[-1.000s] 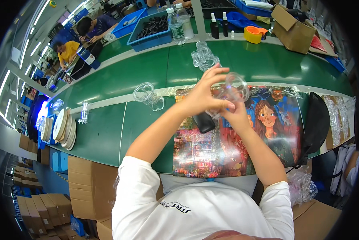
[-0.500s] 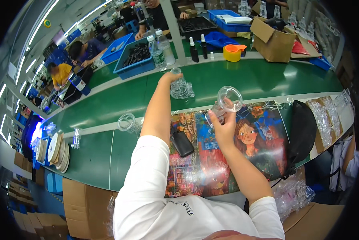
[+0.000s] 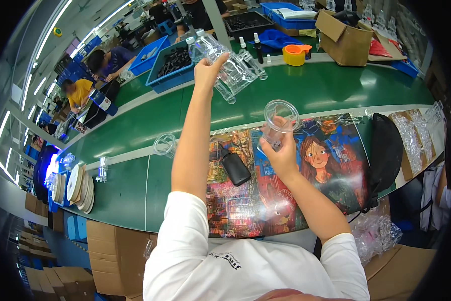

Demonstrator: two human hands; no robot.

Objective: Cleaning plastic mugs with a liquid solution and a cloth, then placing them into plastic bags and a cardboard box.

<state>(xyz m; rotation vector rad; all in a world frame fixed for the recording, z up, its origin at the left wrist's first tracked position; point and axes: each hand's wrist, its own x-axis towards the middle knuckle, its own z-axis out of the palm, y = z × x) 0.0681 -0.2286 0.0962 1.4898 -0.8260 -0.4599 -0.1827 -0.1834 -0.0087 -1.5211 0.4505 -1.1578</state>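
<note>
Your left hand (image 3: 209, 70) is stretched far out over the green desk (image 3: 135, 135). Its fingers are closed on a bunch of clear bottles (image 3: 238, 75), and the bunch is lifted just off the desk. Your right hand (image 3: 280, 153) is close to you. It holds a clear cup (image 3: 279, 121) by its side, and the round open mouth of the cup faces up at you. The cup is in the air over a picture mat (image 3: 305, 170) full of colors, with a cartoon girl on it. A small black case (image 3: 234, 168) lies on the mat, between your two arms. One more clear cup (image 3: 165, 145) lies on its side on the desk, left of your left arm. Far off, past the bottles, stand a blue bin (image 3: 172, 65) with dark bits in it, an orange tape roll (image 3: 295, 54) and a brown box (image 3: 345, 37). A stack of white plates (image 3: 80, 188) sits at the far left. Other people work at the far end of the desk.
</note>
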